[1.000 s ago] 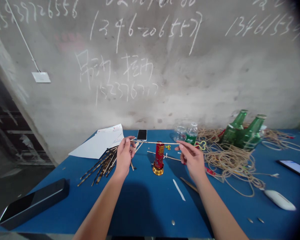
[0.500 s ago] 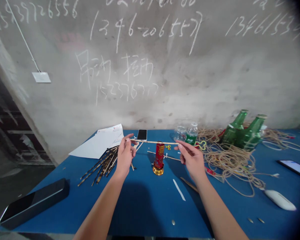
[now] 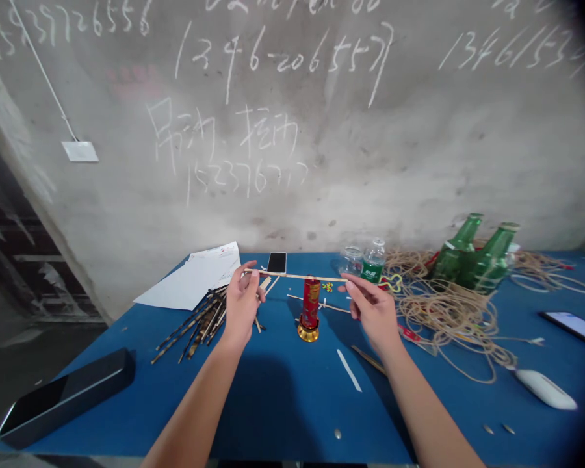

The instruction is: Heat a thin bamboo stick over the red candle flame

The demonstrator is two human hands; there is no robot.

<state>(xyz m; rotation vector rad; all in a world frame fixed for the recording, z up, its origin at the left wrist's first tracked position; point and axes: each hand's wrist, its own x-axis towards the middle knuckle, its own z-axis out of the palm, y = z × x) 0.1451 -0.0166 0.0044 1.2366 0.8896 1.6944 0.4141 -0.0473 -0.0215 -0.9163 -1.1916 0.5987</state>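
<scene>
A thin pale bamboo stick (image 3: 295, 276) is stretched level between my two hands. My left hand (image 3: 242, 300) pinches its left end between thumb and fingers. At the other end, my right hand (image 3: 370, 305) grips it with thumb and fingertips. Behind the stick's middle stands a red candle (image 3: 311, 305) with gold markings, upright on a gold base. Another thin stick (image 3: 336, 307) lies on the table behind the candle. Beside my left hand is a pile of dark bamboo sticks (image 3: 199, 325).
On the blue table (image 3: 273, 403) stand green bottles (image 3: 490, 260) amid coiled cord (image 3: 448, 325) at right. White paper (image 3: 195, 279) and a phone (image 3: 277, 262) lie at the back. A black box (image 3: 68, 396) sits front left, a white mouse (image 3: 546, 390) at right.
My left hand has shifted slightly left along the stick's end, and its fingers have curled in more. My right hand stays almost in place.
</scene>
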